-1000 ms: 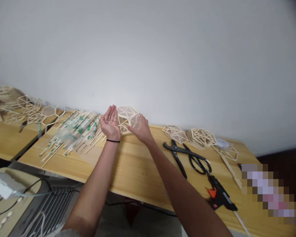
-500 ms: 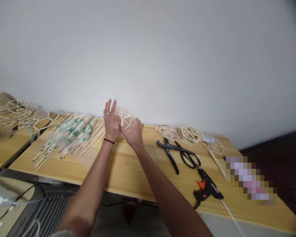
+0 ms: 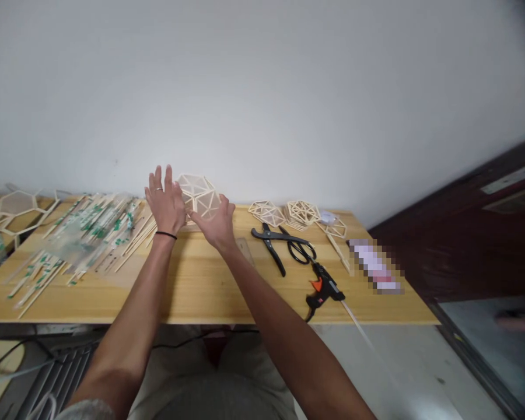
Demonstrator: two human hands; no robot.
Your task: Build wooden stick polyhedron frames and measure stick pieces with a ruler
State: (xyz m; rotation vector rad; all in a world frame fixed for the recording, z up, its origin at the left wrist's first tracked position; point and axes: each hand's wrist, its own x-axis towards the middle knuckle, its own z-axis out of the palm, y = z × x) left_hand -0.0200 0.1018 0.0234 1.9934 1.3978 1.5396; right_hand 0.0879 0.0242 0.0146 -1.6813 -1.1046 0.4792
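Observation:
A hexagonal frame of thin wooden sticks (image 3: 195, 186) stands tilted up near the wall, between my two hands. My right hand (image 3: 217, 223) grips its lower right edge, thumb in front. At its left side is my left hand (image 3: 165, 202), a ring on one finger and a black band on the wrist; its upper fingers are spread and raised, with the thumb side touching the frame. To the left lie loose wooden sticks (image 3: 135, 240) and sticks in clear, green-printed wrappers (image 3: 97, 223).
On the right are stacked stick frames (image 3: 302, 214), black pliers (image 3: 271, 248), black-handled scissors (image 3: 301, 252) and a black glue gun (image 3: 324, 288) with an orange trigger. A blurred-out item (image 3: 375, 265) lies farther right. More hexagonal frames (image 3: 18, 204) sit at the far left.
The view has shifted right, so the table and hands appear farther left. My left hand's fingers are more spread. The frame is still between both hands.

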